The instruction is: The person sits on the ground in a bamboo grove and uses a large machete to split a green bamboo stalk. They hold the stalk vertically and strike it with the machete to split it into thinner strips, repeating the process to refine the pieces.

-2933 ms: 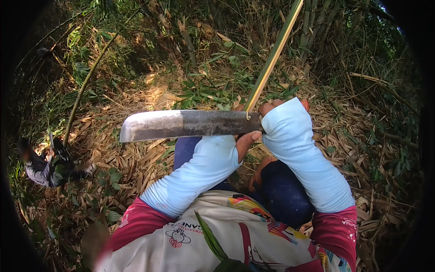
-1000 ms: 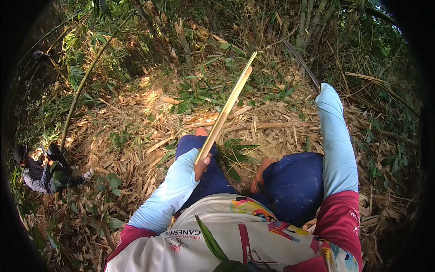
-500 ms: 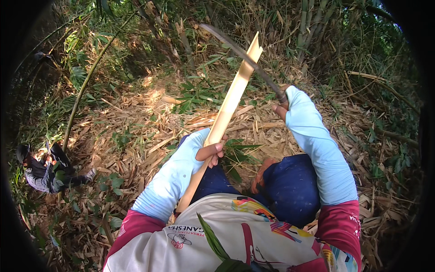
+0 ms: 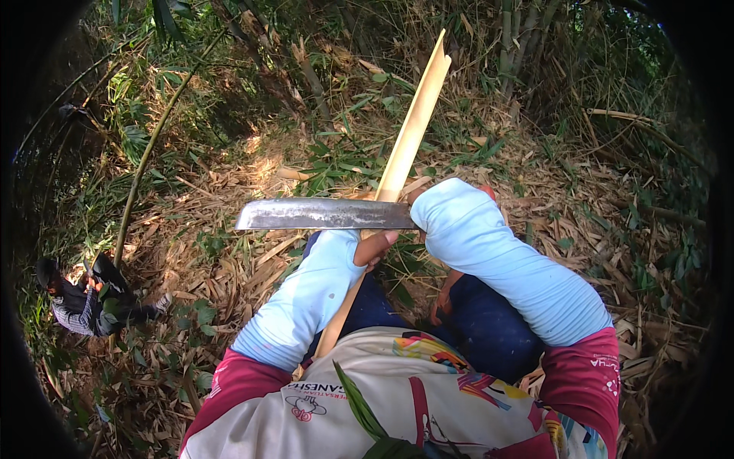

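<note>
A long pale strip of split bamboo slants from my lap up to the upper right. My left hand, in a light blue sleeve, grips it partway along. My right hand is mostly hidden behind its light blue sleeve and holds the handle of a broad steel chopping knife. The blade lies level across the strip, pointing left, just above my left hand.
Dry bamboo leaves and stalks cover the sloping ground. Green bamboo stems stand at the top. A thin bent stem runs down the left. Another person in a striped shirt crouches at the lower left. My knees in dark blue trousers sit below.
My right hand has swung the knife down from upright at the far right to level across the strip. The strip has been raised steeper, and my left hand slid up along it.
</note>
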Action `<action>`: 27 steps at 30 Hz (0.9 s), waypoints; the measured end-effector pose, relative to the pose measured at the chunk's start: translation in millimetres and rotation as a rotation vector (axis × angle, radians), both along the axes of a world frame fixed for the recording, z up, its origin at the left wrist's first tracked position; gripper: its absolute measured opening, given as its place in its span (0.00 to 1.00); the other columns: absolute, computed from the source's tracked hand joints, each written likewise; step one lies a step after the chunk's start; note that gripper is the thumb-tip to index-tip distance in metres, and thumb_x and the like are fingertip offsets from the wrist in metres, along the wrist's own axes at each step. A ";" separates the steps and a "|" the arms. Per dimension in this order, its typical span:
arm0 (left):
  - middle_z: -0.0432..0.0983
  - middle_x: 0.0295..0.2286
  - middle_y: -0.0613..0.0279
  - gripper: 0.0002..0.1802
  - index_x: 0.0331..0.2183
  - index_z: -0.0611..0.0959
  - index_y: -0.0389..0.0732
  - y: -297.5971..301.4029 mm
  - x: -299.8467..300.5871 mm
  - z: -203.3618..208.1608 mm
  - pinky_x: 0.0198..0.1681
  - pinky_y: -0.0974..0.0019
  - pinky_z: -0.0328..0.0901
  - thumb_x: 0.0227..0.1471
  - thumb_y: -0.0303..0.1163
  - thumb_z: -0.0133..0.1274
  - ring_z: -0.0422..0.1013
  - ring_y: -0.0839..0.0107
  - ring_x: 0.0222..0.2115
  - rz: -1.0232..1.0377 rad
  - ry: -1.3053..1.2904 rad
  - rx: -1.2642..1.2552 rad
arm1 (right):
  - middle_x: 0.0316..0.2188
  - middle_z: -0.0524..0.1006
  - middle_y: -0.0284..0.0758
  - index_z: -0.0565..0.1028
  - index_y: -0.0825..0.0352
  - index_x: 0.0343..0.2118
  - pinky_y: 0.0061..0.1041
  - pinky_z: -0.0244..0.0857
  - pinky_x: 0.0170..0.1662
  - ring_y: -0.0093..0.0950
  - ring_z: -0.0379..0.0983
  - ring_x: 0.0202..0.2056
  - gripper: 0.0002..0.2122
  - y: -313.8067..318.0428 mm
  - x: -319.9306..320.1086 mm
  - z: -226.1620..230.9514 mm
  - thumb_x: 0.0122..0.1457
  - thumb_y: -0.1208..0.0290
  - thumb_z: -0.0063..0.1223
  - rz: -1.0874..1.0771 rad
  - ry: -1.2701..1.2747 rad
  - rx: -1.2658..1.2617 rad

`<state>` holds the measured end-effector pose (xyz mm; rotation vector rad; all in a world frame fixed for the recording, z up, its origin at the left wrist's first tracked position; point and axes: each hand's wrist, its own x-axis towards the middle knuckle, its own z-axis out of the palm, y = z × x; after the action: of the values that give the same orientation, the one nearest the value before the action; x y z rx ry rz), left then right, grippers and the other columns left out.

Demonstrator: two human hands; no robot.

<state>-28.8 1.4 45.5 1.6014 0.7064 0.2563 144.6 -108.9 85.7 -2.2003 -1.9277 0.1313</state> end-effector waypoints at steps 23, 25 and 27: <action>0.70 0.30 0.65 0.24 0.46 0.73 0.36 -6.5 4.3 -17.3 0.30 0.73 0.58 0.49 0.35 0.59 0.63 0.78 0.26 -0.043 -0.233 0.066 | 0.26 0.78 0.42 0.77 0.62 0.33 0.39 0.69 0.35 0.42 0.77 0.34 0.11 1.5 14.4 -0.8 0.44 0.78 0.55 -0.146 -0.113 -0.014; 0.69 0.23 0.70 0.20 0.43 0.74 0.37 -8.1 0.6 -18.8 0.18 0.76 0.56 0.50 0.36 0.60 0.61 0.83 0.17 -0.045 -0.219 0.091 | 0.26 0.76 0.44 0.76 0.63 0.32 0.39 0.69 0.36 0.44 0.76 0.34 0.11 5.8 31.6 3.0 0.44 0.80 0.54 -0.287 -0.009 0.031; 0.69 0.23 0.71 0.21 0.43 0.74 0.37 -6.7 -2.6 -18.6 0.19 0.77 0.55 0.50 0.36 0.60 0.61 0.84 0.17 -0.090 -0.153 0.163 | 0.26 0.76 0.45 0.75 0.64 0.33 0.39 0.68 0.35 0.46 0.75 0.33 0.11 -0.9 56.3 8.9 0.44 0.81 0.54 -0.319 0.021 0.120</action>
<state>-31.4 -5.3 26.8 1.7427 0.5049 0.3741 200.9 -109.8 94.7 -2.3761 -1.5059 -0.0123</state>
